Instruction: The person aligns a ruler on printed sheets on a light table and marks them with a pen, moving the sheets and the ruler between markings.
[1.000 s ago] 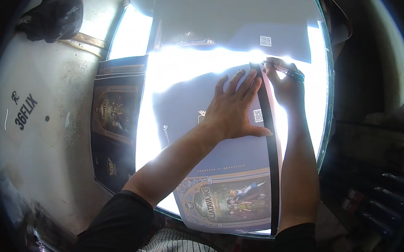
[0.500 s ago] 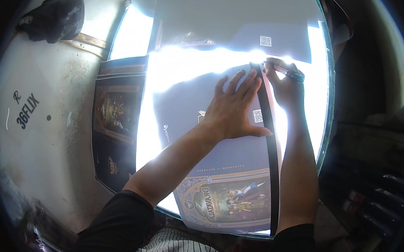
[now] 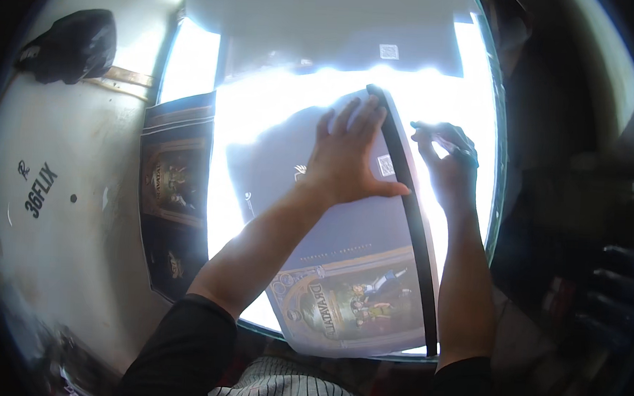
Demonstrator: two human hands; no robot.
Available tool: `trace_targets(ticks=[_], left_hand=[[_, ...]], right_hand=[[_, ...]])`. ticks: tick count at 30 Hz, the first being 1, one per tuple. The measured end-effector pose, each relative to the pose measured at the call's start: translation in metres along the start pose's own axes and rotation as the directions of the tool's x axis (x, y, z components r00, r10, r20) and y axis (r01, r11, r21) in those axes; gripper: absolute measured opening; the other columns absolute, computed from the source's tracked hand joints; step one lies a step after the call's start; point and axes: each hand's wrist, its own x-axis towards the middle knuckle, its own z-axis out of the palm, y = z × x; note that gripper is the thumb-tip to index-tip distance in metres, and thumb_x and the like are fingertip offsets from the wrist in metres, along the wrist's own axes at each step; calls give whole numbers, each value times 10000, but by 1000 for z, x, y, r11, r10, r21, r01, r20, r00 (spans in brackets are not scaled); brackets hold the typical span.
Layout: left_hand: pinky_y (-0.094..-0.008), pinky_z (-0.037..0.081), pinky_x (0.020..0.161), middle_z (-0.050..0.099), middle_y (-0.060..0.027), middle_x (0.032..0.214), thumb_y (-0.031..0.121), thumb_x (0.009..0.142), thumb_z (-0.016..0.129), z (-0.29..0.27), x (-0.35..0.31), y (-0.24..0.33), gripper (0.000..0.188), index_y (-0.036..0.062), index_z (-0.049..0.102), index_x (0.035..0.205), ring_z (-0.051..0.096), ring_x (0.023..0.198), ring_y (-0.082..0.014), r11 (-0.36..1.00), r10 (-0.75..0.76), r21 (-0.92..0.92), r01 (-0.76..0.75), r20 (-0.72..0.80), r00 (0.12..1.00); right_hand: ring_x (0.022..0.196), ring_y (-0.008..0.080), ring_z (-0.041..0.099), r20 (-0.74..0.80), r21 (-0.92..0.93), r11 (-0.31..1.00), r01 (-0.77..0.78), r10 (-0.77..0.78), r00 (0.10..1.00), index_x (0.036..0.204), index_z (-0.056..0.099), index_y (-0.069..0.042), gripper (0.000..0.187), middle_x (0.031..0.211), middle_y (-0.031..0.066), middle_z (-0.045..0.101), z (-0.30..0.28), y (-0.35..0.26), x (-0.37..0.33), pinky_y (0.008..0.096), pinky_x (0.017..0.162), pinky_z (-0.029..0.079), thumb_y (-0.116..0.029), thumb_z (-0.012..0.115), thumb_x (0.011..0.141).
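A printed sheet [image 3: 351,233], purplish blue with an illustrated panel near its close end, lies on a brightly lit glass table [image 3: 485,99]. Along its right side runs a long, straight black strip [image 3: 416,246] like a ruler. My left hand [image 3: 344,156] presses flat on the sheet, fingers spread, with fingertips and thumb against the strip. To the right, my right hand [image 3: 449,165] is closed around a slim pen-like tool [image 3: 445,142], its tip apart from the strip. Glare and the fingers hide whether it is a pen or a cutter.
A darker printed sheet [image 3: 172,255] lies at the table's left edge. Another large sheet [image 3: 326,26] covers the far end. A white panel [image 3: 91,258] stands at left, with a black plastic bag [image 3: 74,45] over its upper part. Blurred dark items fill the lower right.
My right hand has drawn back from the far end of the strip, toward me, and now sits off to its right. My left hand stays pressed on the sheet. The whole view has shifted slightly.
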Motion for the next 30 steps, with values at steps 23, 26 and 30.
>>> trace_targets(ticks=[23,26,30], left_hand=[[-531,178,1204,226,-215,1595,565,775,738,-1,16,15,1071,75,199,1560,181,1489,-386,997,-44,70,29,216,975],[-531,187,1203,222,-219,1595,550,783,735,-3,14,24,1060,77,193,1562,193,1486,-386,997,-60,51,49,229,972],[-425,515,869,573,-131,1065,258,770,792,-3,12,27,547,52,493,1180,602,998,-285,968,231,-99,-231,-15,973]], right_hand=[[897,205,608,-310,-184,928,-323,257,915,1057,641,-119,424,990,20,691,-104,-49,-377,361,838,426,28,793,690],[895,202,610,-337,-130,935,-329,270,902,1064,647,-113,433,985,22,691,-104,-47,-378,356,845,423,32,794,683],[894,201,610,-350,-143,936,-320,255,901,1063,653,-113,445,978,19,688,-102,-45,-379,352,846,421,36,795,669]])
